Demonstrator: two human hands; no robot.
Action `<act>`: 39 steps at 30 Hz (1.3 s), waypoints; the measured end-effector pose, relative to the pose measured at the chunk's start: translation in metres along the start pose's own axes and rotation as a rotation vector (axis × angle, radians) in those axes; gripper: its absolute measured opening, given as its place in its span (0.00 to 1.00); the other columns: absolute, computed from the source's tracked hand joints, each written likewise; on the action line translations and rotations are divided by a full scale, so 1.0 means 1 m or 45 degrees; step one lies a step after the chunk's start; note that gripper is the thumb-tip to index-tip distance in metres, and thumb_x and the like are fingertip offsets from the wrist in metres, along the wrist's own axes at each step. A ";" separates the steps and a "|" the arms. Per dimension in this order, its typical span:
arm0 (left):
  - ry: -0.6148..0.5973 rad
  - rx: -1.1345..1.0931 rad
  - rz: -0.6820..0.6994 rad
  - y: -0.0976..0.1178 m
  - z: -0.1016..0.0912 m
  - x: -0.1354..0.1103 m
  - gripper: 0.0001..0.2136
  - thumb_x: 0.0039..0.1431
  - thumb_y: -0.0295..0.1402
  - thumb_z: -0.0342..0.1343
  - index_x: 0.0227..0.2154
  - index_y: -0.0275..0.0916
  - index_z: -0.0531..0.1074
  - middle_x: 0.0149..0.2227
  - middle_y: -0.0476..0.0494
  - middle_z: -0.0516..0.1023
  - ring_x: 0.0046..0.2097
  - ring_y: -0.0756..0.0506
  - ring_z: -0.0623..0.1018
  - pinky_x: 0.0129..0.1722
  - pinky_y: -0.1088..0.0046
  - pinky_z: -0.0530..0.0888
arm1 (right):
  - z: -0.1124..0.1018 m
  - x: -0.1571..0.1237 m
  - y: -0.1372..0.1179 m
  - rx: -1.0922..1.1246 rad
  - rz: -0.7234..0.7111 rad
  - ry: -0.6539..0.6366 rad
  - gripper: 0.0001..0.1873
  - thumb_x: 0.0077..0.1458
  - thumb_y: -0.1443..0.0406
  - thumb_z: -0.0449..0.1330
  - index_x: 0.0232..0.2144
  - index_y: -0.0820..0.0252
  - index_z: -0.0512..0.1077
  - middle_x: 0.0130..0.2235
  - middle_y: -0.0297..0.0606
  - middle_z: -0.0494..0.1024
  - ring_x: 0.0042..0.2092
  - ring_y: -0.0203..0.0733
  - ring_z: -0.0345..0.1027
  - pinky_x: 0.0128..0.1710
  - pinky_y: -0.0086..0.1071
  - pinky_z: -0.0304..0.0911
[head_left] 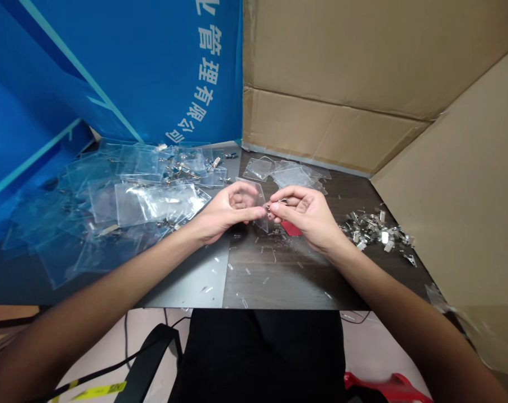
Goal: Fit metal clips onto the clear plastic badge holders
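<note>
My left hand (233,210) is closed on a clear plastic badge holder (260,196), thumb and fingers gripping it near its edge. Against that edge, my right hand (304,215) pinches a small metal badge clip (282,200). The fingertips of both hands almost meet, and they partly hide where clip and holder come together. Under my right hand lies a small red piece (291,228) on the table. Loose clear strips (248,271) are scattered over the tabletop below my hands.
A wide heap of clear badge holders (140,204), some with clips, covers the left side. More clear holders (296,174) lie at the back, and metal clips (380,230) are piled at right. Cardboard panels (313,123) and a blue banner (153,67) border the table.
</note>
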State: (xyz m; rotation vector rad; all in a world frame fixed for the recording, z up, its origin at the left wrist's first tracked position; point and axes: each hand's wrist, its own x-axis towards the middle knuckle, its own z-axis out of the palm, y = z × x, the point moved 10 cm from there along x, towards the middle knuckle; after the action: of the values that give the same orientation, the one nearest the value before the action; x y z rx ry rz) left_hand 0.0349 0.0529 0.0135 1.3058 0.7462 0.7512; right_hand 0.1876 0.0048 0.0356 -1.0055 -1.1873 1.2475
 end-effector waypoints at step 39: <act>0.314 0.177 0.151 0.005 -0.022 -0.001 0.25 0.45 0.42 0.81 0.39 0.41 0.74 0.32 0.51 0.69 0.33 0.49 0.68 0.33 0.71 0.62 | -0.001 -0.005 -0.002 -0.101 -0.157 0.108 0.23 0.44 0.54 0.86 0.37 0.56 0.83 0.40 0.40 0.89 0.40 0.43 0.85 0.45 0.39 0.85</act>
State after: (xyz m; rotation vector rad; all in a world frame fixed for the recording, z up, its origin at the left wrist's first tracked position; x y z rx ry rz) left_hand 0.0163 0.0645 0.0157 1.4072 0.9382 0.9823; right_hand 0.1887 -0.0004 0.0366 -1.0175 -1.2215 1.0588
